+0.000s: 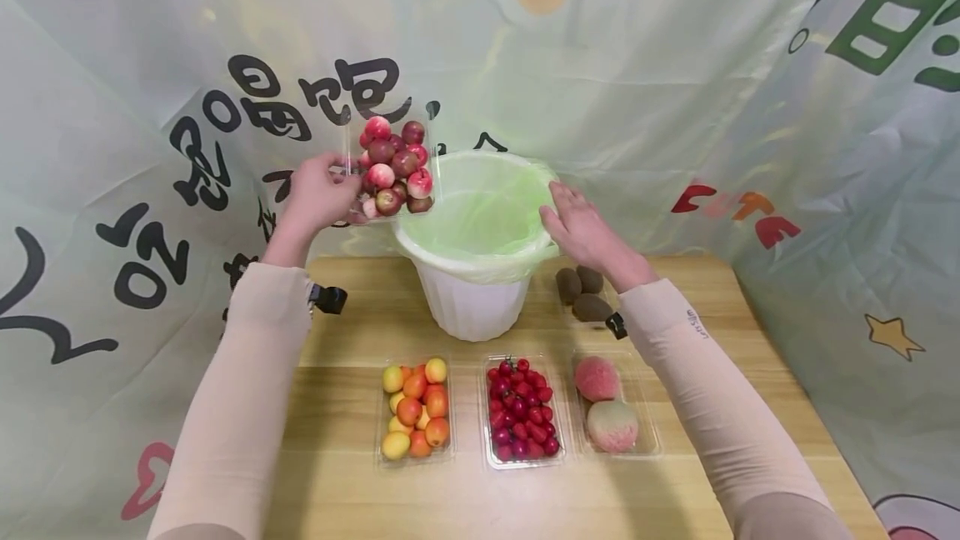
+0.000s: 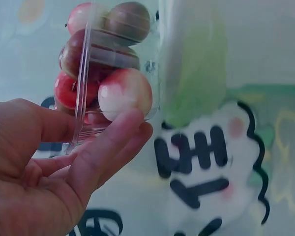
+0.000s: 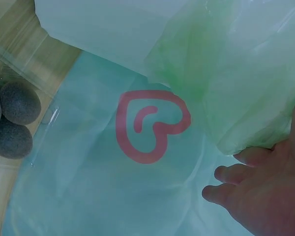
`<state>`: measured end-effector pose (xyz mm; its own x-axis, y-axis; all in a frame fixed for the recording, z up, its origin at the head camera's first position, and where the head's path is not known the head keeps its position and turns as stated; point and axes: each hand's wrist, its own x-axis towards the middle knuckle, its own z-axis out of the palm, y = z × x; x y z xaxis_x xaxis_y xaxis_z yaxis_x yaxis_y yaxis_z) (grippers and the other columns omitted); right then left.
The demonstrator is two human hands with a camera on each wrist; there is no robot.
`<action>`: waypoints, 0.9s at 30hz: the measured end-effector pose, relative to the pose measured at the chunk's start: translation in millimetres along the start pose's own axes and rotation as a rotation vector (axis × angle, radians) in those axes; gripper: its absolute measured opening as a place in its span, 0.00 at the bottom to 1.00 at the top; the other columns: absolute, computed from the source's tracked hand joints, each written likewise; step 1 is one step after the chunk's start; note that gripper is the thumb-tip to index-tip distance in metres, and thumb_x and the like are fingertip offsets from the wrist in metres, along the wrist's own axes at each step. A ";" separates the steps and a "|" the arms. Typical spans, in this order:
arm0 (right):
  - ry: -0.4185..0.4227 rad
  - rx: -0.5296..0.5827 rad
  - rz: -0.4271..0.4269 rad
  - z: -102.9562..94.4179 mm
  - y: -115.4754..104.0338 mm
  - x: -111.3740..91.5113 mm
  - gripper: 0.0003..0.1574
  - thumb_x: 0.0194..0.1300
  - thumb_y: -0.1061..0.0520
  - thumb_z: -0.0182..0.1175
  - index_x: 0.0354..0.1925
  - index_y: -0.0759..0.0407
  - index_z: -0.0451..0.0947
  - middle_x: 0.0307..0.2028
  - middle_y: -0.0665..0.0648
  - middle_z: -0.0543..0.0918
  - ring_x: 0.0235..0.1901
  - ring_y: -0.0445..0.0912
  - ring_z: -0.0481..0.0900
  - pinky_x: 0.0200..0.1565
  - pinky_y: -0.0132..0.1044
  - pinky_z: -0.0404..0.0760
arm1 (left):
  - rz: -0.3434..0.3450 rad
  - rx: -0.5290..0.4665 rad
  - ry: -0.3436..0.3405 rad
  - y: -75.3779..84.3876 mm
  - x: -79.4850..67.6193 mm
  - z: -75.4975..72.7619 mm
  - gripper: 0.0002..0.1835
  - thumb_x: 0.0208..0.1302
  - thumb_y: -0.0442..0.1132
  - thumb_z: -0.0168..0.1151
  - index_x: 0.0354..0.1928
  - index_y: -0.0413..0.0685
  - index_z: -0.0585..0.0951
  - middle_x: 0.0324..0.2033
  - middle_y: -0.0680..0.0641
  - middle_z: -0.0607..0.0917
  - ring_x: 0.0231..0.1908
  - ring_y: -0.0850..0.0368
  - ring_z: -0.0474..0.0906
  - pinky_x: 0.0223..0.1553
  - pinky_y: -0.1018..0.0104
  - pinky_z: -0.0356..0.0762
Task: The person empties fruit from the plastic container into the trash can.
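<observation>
One plum tray (image 2: 83, 83) hung beside the bin (image 1: 472, 307)

Nearest on the counter (image 1: 337, 440), clear trays (image 1: 643, 390) held yellow-orange fruit (image 1: 409, 412), red fruit (image 1: 519, 412) and two peaches (image 1: 612, 426). Behind, brown fruit (image 1: 592, 307) was cut off in the right wrist view. Beyond, the left grip (image 1: 318, 197) pinched the plum tray; the right grip (image 1: 585, 227), fingers straight, touched the bin's green liner (image 1: 480, 223).

The left hand (image 2: 49, 189) grips a clear plastic box (image 2: 83, 73) of red and dark fruits (image 2: 128, 93). Behind them hangs a pale cloth (image 2: 250, 196) printed with black characters (image 2: 200, 185).
</observation>
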<state>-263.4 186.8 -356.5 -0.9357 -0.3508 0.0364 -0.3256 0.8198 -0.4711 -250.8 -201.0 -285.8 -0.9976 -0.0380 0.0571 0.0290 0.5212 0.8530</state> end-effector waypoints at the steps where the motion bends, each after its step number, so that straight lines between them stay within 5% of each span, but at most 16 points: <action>1: 0.001 0.000 0.001 -0.1 -0.1 -0.3 0.47 0.84 0.37 0.28 0.85 0.64 0.36 0.85 0.67 0.42 0.84 0.66 0.39 0.83 0.62 0.39 | 0.010 -0.014 0.001 2.0 2.4 4.5 0.22 0.76 0.34 0.51 0.67 0.32 0.72 0.51 0.27 0.85 0.24 0.59 0.86 0.30 0.64 0.90; 14: 0.011 0.003 -0.002 0.9 -1.5 0.2 0.46 0.85 0.38 0.29 0.85 0.63 0.36 0.85 0.65 0.42 0.84 0.65 0.40 0.83 0.62 0.42 | 0.044 -0.065 0.078 13.5 20.9 52.8 0.22 0.73 0.32 0.51 0.67 0.37 0.75 0.47 0.33 0.86 0.25 0.58 0.84 0.28 0.68 0.88; 20: 0.009 -0.003 0.003 -0.6 -2.4 0.0 0.47 0.84 0.37 0.29 0.85 0.63 0.36 0.85 0.65 0.43 0.84 0.65 0.41 0.83 0.62 0.41 | 0.063 0.012 0.168 14.7 22.2 68.0 0.21 0.71 0.33 0.52 0.65 0.41 0.77 0.45 0.36 0.89 0.30 0.54 0.85 0.29 0.72 0.80; 24: 0.011 0.002 0.006 -0.4 -1.6 -0.5 0.46 0.85 0.38 0.30 0.85 0.63 0.36 0.85 0.65 0.43 0.84 0.65 0.41 0.83 0.62 0.40 | 0.076 0.026 0.191 16.1 22.3 77.3 0.23 0.69 0.33 0.52 0.65 0.43 0.76 0.44 0.37 0.90 0.30 0.47 0.87 0.32 0.65 0.79; 27: 0.013 0.003 0.005 -0.3 -1.6 -0.6 0.46 0.85 0.38 0.30 0.85 0.63 0.37 0.85 0.65 0.43 0.84 0.65 0.41 0.83 0.62 0.40 | 0.109 0.056 0.212 15.6 22.9 82.1 0.23 0.70 0.33 0.53 0.66 0.42 0.75 0.45 0.36 0.89 0.42 0.41 0.88 0.44 0.56 0.81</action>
<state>-262.3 185.9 -355.5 -0.9390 -0.3408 0.0458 -0.3208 0.8201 -0.4738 -278.3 -123.7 -313.8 -0.9534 -0.1537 0.2596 0.1262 0.5783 0.8060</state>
